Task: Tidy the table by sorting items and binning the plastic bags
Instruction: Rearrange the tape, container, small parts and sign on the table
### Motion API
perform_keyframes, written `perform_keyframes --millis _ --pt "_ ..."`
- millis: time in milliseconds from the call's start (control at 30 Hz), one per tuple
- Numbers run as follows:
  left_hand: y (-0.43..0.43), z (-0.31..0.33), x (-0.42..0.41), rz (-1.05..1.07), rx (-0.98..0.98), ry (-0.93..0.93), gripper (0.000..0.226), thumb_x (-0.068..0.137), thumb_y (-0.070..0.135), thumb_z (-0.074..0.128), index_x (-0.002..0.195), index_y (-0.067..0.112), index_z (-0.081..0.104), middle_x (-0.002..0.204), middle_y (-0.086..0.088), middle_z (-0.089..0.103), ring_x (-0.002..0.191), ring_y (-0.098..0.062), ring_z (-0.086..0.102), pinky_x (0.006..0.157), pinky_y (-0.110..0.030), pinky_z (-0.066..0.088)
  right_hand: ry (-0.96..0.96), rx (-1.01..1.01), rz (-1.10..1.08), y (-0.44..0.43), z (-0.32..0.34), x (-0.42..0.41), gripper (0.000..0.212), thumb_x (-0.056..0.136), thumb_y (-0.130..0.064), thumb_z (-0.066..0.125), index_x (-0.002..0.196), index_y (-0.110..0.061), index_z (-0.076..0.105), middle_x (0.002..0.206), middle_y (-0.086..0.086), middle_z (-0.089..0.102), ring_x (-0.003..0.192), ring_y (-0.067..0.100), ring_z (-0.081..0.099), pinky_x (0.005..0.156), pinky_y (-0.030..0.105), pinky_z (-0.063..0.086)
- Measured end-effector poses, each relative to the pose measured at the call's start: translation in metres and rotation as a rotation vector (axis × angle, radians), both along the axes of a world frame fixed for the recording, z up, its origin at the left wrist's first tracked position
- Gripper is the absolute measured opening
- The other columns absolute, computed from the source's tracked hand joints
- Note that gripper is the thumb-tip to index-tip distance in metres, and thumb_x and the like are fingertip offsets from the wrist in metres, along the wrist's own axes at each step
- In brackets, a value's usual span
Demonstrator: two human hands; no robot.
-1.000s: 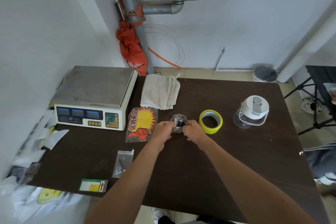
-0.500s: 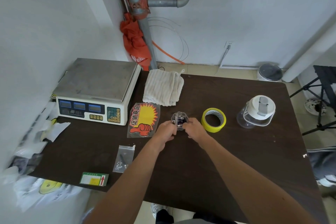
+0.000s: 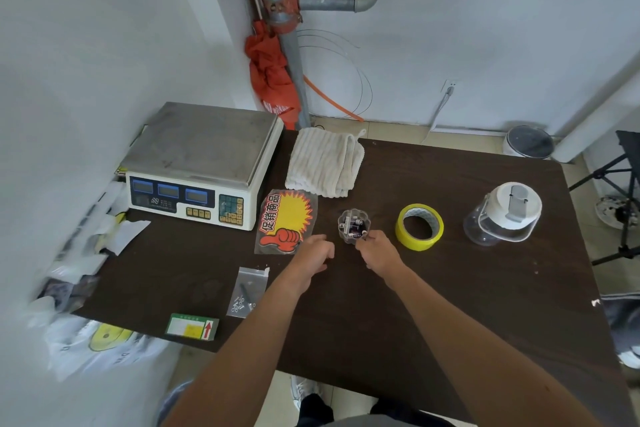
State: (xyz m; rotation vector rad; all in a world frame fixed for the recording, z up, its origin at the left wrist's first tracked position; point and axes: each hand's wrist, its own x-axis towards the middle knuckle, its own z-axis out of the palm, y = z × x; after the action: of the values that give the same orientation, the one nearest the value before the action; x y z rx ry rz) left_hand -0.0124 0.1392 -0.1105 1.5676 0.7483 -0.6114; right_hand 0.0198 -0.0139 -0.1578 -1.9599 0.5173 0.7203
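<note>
A small clear scalloped container (image 3: 353,225) with batteries inside stands in the middle of the dark table (image 3: 450,288). My right hand (image 3: 379,251) pinches its near right rim with thumb and forefinger. Just left of the container, apart from it, my left hand (image 3: 313,253) hangs with loosely curled fingers and holds nothing. A clear zip bag of screws (image 3: 247,292) lies by my left forearm. A red and yellow promo sign in a plastic sleeve (image 3: 285,220) lies to the left of the container.
An electronic scale (image 3: 204,163) and a folded towel (image 3: 325,166) stand at the back left. Yellow tape (image 3: 419,226) and a clear jar with a white lid (image 3: 502,215) lie to the right. A green card (image 3: 192,326) lies near the front edge. Plastic bags (image 3: 104,340) hang off the left side. A lidded bin (image 3: 528,142) stands on the floor.
My left hand has let go of the small container and drawn back to the left. My right hand stays at its rim.
</note>
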Motion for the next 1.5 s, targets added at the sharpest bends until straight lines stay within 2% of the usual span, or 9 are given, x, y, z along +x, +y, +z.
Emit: perform_keyframes --millis 167,367,567,800,1000,1167,1300,1367,1500 --pt "0.008 0.004 -0.013 0.105 -0.039 0.009 0.028 0.099 0.012 0.047 0.126 0.019 0.049 0.112 -0.005 0.072 0.101 -0.017 0.071 0.102 -0.042 0.052 -0.032 -0.042 -0.013 0.008 -0.004 -0.010 0.037 0.087 -0.042 0.053 0.112 -0.016 0.059 0.095 0.005 0.067 0.095 0.028 0.066 0.085 0.046 0.055" --pt "0.029 0.001 -0.035 0.170 -0.059 -0.013 0.032 0.104 0.020 0.046 0.134 0.013 0.052 0.104 -0.003 0.076 0.095 -0.017 0.075 0.099 -0.041 0.054 -0.006 -0.065 0.035 0.027 -0.003 -0.023 0.022 0.090 -0.030 0.051 0.095 -0.014 0.065 0.103 0.012 0.070 0.101 0.032 0.067 0.094 0.051 0.055" --pt "0.069 0.004 -0.060 0.292 -0.070 -0.086 0.028 0.105 0.027 0.046 0.128 0.015 0.058 0.112 -0.006 0.076 0.098 -0.017 0.074 0.085 -0.031 0.055 -0.040 -0.032 0.274 0.066 0.010 -0.035 0.027 0.098 -0.021 0.043 0.071 -0.025 0.046 0.114 0.020 0.066 0.109 0.037 0.063 0.100 0.050 0.051" --pt "0.117 0.001 -0.088 0.513 0.029 -0.143 0.023 0.102 0.019 0.054 0.118 0.007 0.065 0.102 -0.009 0.078 0.098 -0.020 0.074 0.089 -0.035 0.058 -0.004 0.020 0.443 0.137 0.022 -0.057 0.021 0.095 -0.019 0.053 0.076 -0.016 0.060 0.096 0.014 0.073 0.086 0.028 0.068 0.089 0.044 0.055" --pt "0.166 0.004 -0.127 0.654 0.164 -0.190 0.016 0.102 0.014 0.051 0.110 0.015 0.066 0.097 -0.003 0.076 0.094 -0.016 0.073 0.093 -0.035 0.058 -0.042 0.036 0.644 0.192 0.020 -0.083 0.017 0.095 -0.025 0.051 0.091 -0.014 0.063 0.092 0.009 0.065 0.086 0.025 0.061 0.091 0.047 0.056" --pt "0.202 -0.003 -0.162 0.803 0.208 -0.203 0.011 0.099 0.015 0.056 0.103 0.014 0.066 0.096 -0.005 0.076 0.090 -0.019 0.072 0.085 -0.034 0.055 -0.061 0.028 0.815 0.233 0.026 -0.099 0.022 0.095 -0.022 0.048 0.095 -0.007 0.065 0.085 0.009 0.059 0.085 0.024 0.060 0.078 0.042 0.051" --pt "0.217 -0.014 -0.186 0.894 0.290 -0.179 0.006 0.090 0.015 0.062 0.088 0.017 0.067 0.086 -0.006 0.074 0.076 -0.018 0.066 0.072 -0.032 0.051 -0.011 0.060 0.912 0.250 0.026 -0.109 0.051 0.093 -0.038 0.049 0.142 -0.023 0.052 0.118 -0.002 0.064 0.108 0.016 0.060 0.093 0.036 0.052" --pt "0.219 -0.020 -0.196 0.882 0.357 -0.120 0.007 0.086 0.017 0.064 0.085 0.013 0.070 0.078 -0.004 0.069 0.069 -0.016 0.059 0.064 -0.028 0.046 0.005 0.041 0.958 0.257 0.023 -0.114 0.062 0.091 -0.040 0.049 0.149 -0.021 0.044 0.139 0.003 0.058 0.125 0.025 0.055 0.105 0.046 0.047" --pt "0.222 -0.037 -0.205 0.776 0.230 0.036 0.022 0.086 0.022 0.071 0.072 0.010 0.058 0.068 -0.006 0.052 0.060 -0.018 0.047 0.057 -0.028 0.038 -0.052 -0.022 1.005 0.268 0.013 -0.119 0.060 0.094 -0.036 0.050 0.150 -0.014 0.043 0.143 0.011 0.053 0.117 0.027 0.060 0.098 0.047 0.053"
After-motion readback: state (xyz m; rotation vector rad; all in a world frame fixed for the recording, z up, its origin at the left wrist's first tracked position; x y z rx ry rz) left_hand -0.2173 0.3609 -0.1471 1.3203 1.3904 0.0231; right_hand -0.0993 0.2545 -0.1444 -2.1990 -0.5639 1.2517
